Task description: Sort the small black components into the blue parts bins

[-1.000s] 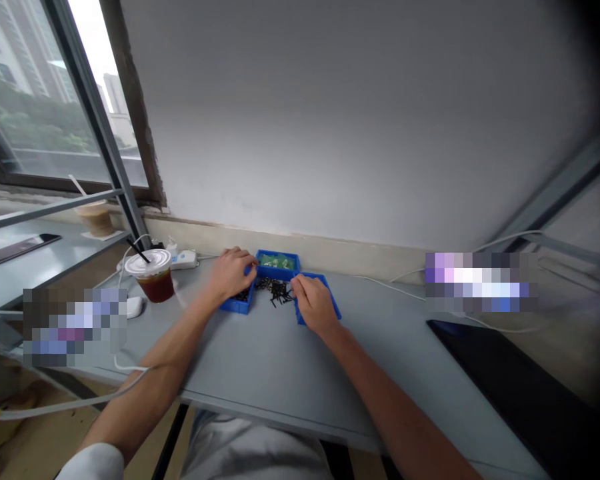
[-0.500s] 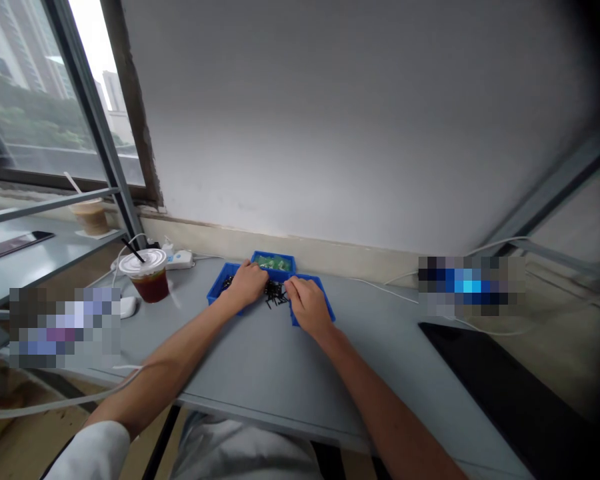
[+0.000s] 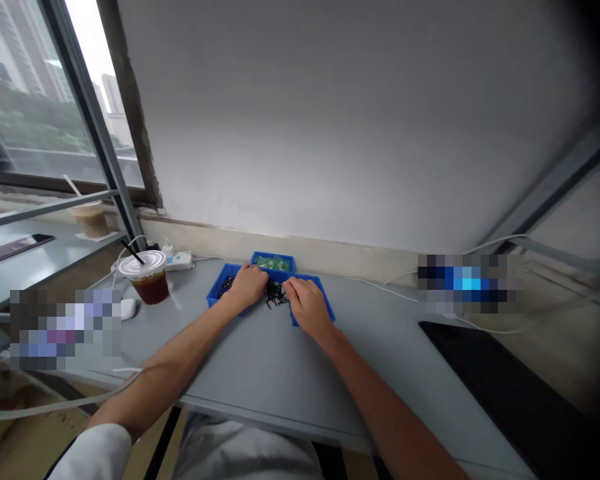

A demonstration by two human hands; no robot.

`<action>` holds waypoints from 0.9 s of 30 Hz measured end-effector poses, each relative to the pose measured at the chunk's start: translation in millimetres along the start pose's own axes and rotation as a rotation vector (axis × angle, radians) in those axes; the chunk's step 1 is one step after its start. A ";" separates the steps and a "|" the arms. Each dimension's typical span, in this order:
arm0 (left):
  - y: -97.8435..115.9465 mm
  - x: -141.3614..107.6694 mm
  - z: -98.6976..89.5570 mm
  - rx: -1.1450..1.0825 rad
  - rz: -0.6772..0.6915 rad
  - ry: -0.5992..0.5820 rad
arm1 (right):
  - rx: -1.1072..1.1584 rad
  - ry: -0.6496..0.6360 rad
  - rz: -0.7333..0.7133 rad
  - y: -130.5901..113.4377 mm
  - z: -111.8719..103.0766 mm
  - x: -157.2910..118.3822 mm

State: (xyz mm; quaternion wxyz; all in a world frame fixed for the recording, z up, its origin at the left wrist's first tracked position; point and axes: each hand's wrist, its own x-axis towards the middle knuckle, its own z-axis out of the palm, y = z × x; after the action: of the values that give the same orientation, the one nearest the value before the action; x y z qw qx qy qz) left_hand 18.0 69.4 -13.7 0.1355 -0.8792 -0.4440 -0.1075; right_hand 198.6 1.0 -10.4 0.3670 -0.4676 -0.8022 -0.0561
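Several small black, thin stick-like parts [image 3: 276,294] lie in a loose pile on the desk between my hands. My left hand [image 3: 249,285] is over the right side of the left blue bin [image 3: 213,295], its fingers curled together at the pile's edge. Black parts also show inside that bin. My right hand [image 3: 309,305] is closed at the other side of the pile, thumb against fingers, partly covering the right blue bin [image 3: 329,303]. What either hand grips is too small or hidden. Behind them, a third blue bin [image 3: 291,259] holds green pieces [image 3: 271,264].
On the grey desk [image 3: 260,373], a lidded cup of dark red drink [image 3: 150,285] stands left, near a white power strip [image 3: 181,260] and a white case [image 3: 129,308]. A black flat panel [image 3: 490,380] lies right. Cables run along the wall [image 3: 355,167].
My hands stay almost in place, with only very slight finger movement at the pile. The view shifts minimally.
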 end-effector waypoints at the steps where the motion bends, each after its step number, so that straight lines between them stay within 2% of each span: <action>1: 0.1 0.1 0.3 -0.004 0.003 -0.004 | -0.002 0.001 -0.001 0.0 0.0 -0.1; 12: -0.1 0.0 -4.4 -0.014 0.001 -0.018 | -0.034 0.009 -0.008 -0.9 -0.3 -0.2; 16: 2.2 -4.3 -18.8 -0.102 0.040 0.071 | -0.027 -0.006 0.000 0.0 1.6 -0.4; 20: 5.2 -15.9 -31.6 -0.266 0.198 0.177 | 0.028 0.011 0.032 1.3 4.1 -0.8; 23: 6.7 -24.3 -30.7 -0.369 0.261 0.253 | 0.067 0.020 0.002 2.2 4.5 -1.0; 27: 7.5 -28.8 -22.6 -0.473 0.219 0.375 | 0.097 0.053 -0.019 5.2 6.1 -1.0</action>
State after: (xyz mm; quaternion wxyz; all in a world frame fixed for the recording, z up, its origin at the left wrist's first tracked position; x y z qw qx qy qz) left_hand 5.8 35.9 -2.4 0.0174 -0.8937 -0.2769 -0.3525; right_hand 199.7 5.8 -16.8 0.4096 -0.4399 -0.7985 -0.0331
